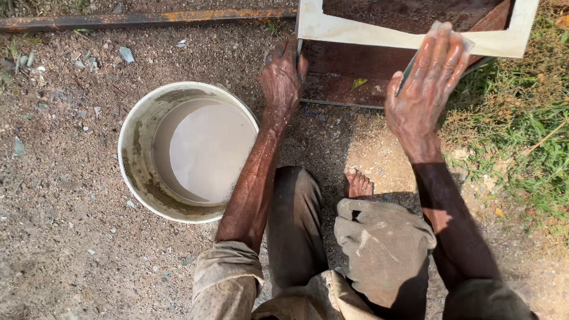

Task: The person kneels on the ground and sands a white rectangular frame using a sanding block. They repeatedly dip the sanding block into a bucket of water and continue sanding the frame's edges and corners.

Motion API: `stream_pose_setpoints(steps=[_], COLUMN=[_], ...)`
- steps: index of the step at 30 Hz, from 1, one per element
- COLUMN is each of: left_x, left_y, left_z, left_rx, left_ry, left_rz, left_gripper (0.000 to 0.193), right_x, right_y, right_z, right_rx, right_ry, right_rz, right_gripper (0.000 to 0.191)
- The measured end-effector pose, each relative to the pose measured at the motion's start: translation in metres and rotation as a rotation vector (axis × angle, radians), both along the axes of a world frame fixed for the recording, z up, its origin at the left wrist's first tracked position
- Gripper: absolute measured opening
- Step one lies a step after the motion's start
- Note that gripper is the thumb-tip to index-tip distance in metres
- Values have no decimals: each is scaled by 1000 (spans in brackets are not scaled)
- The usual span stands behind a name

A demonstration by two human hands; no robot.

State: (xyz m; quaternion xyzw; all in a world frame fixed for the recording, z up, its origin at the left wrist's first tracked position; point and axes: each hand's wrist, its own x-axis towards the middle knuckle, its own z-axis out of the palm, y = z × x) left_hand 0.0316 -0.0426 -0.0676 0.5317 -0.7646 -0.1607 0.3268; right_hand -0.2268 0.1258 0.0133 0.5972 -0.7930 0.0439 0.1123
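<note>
My left hand (pixel 283 78) grips the lower left corner of a metal frame (pixel 355 34) that is coated pale cream on its face, with rusty brown metal below. My right hand (pixel 428 83) lies flat, fingers together, pressing a thin grey sheet (pixel 466 42) against the frame's lower bar. Both hands look wet. I squat on the ground, with my bare toes (pixel 358 184) and knees in grey trousers below the hands.
A white bucket (pixel 131 139) of cloudy water stands on the gritty soil left of my left arm. A rusty metal bar (pixel 142 19) runs along the top left. Grass (pixel 521 124) grows at the right. Small stones lie scattered.
</note>
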Motion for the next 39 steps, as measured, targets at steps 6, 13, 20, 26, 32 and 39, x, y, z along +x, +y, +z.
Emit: stream_pose_setpoints(steps=[6, 13, 20, 26, 32, 39], left_x=[5, 5, 15, 16, 16, 2], left_y=[3, -1, 5, 4, 7, 9], left_z=[5, 6, 18, 31, 31, 24], left_rx=[-15, -28, -36, -12, 30, -141], left_ry=[45, 62, 57, 46, 2, -15], left_rz=[-8, -21, -36, -36, -56, 4], left_gripper=[44, 41, 33, 33, 40, 48], right_x=[64, -97, -41, -63, -48, 12], right_y=[-38, 21, 18, 17, 21, -10], right_z=[23, 31, 14, 33, 41, 29], right_rx=[-33, 51, 110, 70, 156, 89], right_ry=[-17, 49, -83, 55, -35, -27], right_rz=[628, -44, 227, -34, 102, 169], right_gripper=[83, 76, 77, 70, 71, 79])
